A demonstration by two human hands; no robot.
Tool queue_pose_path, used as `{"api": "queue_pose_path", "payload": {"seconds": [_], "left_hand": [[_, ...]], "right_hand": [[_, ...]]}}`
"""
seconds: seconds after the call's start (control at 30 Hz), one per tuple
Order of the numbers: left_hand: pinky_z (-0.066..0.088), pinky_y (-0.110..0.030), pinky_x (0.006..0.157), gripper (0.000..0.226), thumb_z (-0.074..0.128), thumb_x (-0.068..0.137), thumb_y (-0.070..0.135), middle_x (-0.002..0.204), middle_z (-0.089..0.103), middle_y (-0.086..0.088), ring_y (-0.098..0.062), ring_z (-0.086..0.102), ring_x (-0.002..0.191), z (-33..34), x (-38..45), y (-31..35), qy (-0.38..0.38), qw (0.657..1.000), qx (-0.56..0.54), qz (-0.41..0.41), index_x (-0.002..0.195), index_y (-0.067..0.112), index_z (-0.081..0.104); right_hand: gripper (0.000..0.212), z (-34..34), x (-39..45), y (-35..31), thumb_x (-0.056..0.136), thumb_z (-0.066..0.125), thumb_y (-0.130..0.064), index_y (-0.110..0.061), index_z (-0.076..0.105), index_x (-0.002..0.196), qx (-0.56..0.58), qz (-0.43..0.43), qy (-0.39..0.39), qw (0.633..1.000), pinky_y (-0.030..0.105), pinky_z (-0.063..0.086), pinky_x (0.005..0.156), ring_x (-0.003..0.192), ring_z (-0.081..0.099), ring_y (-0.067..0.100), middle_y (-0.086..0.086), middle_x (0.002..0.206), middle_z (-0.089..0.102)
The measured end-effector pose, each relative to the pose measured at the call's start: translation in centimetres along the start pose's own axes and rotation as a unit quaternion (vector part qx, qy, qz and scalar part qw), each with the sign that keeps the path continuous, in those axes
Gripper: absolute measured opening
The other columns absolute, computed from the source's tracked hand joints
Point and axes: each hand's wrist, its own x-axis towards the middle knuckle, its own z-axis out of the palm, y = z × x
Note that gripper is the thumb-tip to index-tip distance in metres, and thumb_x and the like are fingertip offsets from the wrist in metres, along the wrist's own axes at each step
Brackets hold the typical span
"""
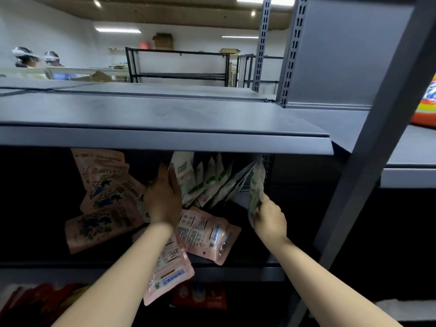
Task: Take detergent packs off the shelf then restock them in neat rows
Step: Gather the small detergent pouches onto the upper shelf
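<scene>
The right hand [269, 217] pinches a green-and-white plastic detergent pouch [256, 187] near the dark metal shelf's [236, 264] right end; the left hand [162, 197], apparently flat-fingered, steadies the leaning row of green-and-white pouches [207, 180]. Releasing may topple it; a pink foil pouch [168, 272] overhangs the front edge.

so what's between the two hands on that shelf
In the head view, a leaning row of white-green packs fills the gap between the left hand and right hand, with pink packs lying below.

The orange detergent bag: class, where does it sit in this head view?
The orange detergent bag lies at the far right edge of the head view, on the neighbouring bay's shelf, right of the slanting grey upright, partly cut off.
</scene>
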Motion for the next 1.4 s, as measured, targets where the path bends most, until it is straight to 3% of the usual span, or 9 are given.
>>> {"api": "queue_pose_path", "payload": {"seconds": [0.13,0.4,0.57,0.63,0.73,0.87,1.07,1.23,1.4], "left_hand": [[0.035,-0.032,0.050,0.055,0.024,0.098,0.036,0.062,0.060,-0.028,-0.042,0.059,0.050,-0.5,-1.5,1.9,0.072,0.997,0.021,0.010,0.108,-0.008,0.055],[0.047,-0.045,0.068,0.022,0.043,0.091,-0.005,0.086,0.065,-0.032,-0.047,0.063,0.079,-2.6,-4.1,4.7,0.052,0.996,0.011,-0.072,0.108,-0.012,0.054],[0.032,-0.027,0.049,0.025,0.046,0.096,0.007,0.054,0.051,-0.010,-0.031,0.052,0.047,-4.0,-5.3,4.9,0.074,0.997,-0.013,-0.007,0.073,-0.002,0.053],[0.024,-0.022,0.043,0.032,0.047,0.098,0.012,0.051,0.044,-0.002,-0.023,0.043,0.042,-5.1,-5.8,5.3,0.077,0.997,-0.024,0.001,0.067,0.003,0.049],[0.022,-0.018,0.043,0.032,0.048,0.098,0.012,0.053,0.044,-0.002,-0.021,0.040,0.045,-6.8,-6.9,6.3,0.074,0.996,-0.048,-0.012,0.067,0.006,0.045],[0.023,-0.020,0.042,0.031,0.046,0.098,0.012,0.056,0.051,-0.009,-0.024,0.046,0.047,-9.3,-8.9,8.5,0.071,0.995,-0.067,-0.001,0.068,0.003,0.045],[0.039,-0.031,0.050,0.036,0.040,0.097,0.026,0.066,0.064,-0.014,-0.034,0.058,0.055,-12.9,-10.6,14.2,0.091,0.991,-0.092,0.029,0.077,0.000,0.056],[0.033,-0.030,0.057,0.035,0.038,0.095,0.033,0.068,0.060,-0.008,-0.031,0.054,0.061,-15.2,-10.8,20.3,0.098,0.983,-0.155,0.026,0.075,0.009,0.054],[0.022,-0.026,0.054,0.034,0.043,0.096,0.028,0.055,0.045,0.008,-0.009,0.040,0.048,-14.7,-10.0,26.4,0.096,0.967,-0.227,0.070,0.066,0.013,0.045]], "right_hand": [[0.033,-0.8,-0.6,1.0,0.091,0.037,-0.013,-0.018,0.052,0.119,0.001,0.012,0.016,1.000,0.035,0.046,0.077,0.098,0.061,0.035,0.010,0.107,0.065],[0.048,-2.4,-3.2,2.2,0.087,0.029,-0.010,-0.026,0.048,0.128,0.092,-0.005,0.041,0.995,0.038,0.053,0.078,0.090,0.061,0.029,0.005,0.103,0.064],[0.040,-3.8,-5.6,2.1,0.085,0.032,-0.003,-0.029,0.054,0.106,0.151,-0.042,0.077,0.985,0.030,0.049,0.061,0.076,0.061,0.017,-0.007,0.085,0.062],[0.046,-4.3,-6.8,2.0,0.085,0.035,-0.002,-0.030,0.052,0.117,0.138,-0.064,0.087,0.985,0.035,0.052,0.066,0.081,0.061,0.019,-0.006,0.090,0.063],[0.033,-5.3,-9.0,2.0,0.090,0.040,-0.007,-0.017,0.055,0.117,0.096,-0.085,0.122,0.984,0.034,0.042,0.066,0.089,0.058,0.028,0.002,0.094,0.063],[0.013,-8.1,-12.4,1.7,0.091,0.041,-0.014,-0.017,0.053,0.086,0.079,-0.091,0.197,0.973,0.030,0.024,0.049,0.063,0.043,0.022,-0.005,0.068,0.047],[0.023,-13.3,-15.7,3.1,0.082,0.046,-0.029,-0.017,0.064,0.075,0.152,-0.102,0.298,0.937,0.016,0.030,0.046,0.050,0.050,0.017,-0.011,0.056,0.050],[0.016,-19.7,-16.8,4.3,0.077,0.051,-0.028,-0.027,0.064,0.069,0.247,-0.126,0.339,0.899,0.014,0.042,0.052,0.055,0.057,0.000,-0.020,0.055,0.055],[0.012,-26.1,-16.4,6.1,0.074,0.053,-0.024,-0.022,0.064,0.069,0.301,-0.128,0.407,0.853,0.017,0.042,0.053,0.059,0.055,0.005,-0.011,0.057,0.058]]}}
